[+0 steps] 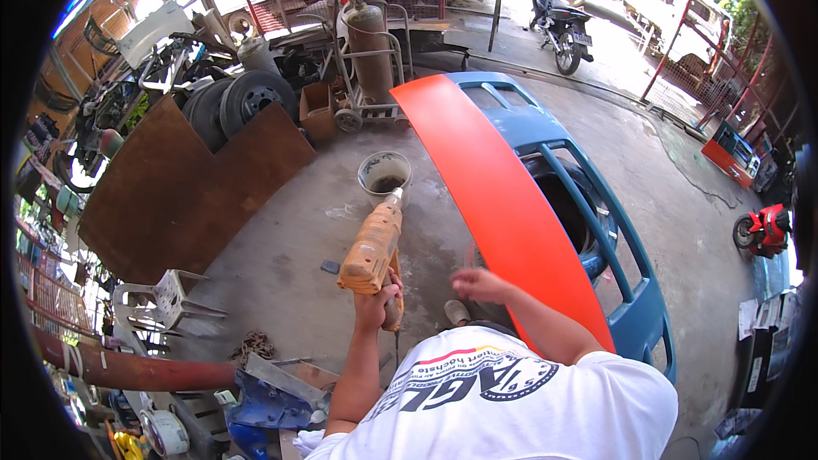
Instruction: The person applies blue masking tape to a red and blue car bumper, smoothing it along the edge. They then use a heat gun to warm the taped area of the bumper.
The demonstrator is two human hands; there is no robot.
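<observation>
My left hand is closed around the handle of a worn orange heat gun, its silver nozzle tilted up and away from me. Just past the nozzle stands a whitish bucket with something dark inside. My right hand hovers near the left edge of a long bright red panel; its fingers look curled but blurred, and I see nothing in them. Alongside and partly under the red panel is a blue vehicle bumper with large openings, and a tire shows through one of them.
A rusty metal sheet leans on tires at left, near a white plastic chair. Gas cylinders stand on a cart at the back. Scrap parts lie at lower left. A motorcycle is parked beyond; a red toolbox sits right.
</observation>
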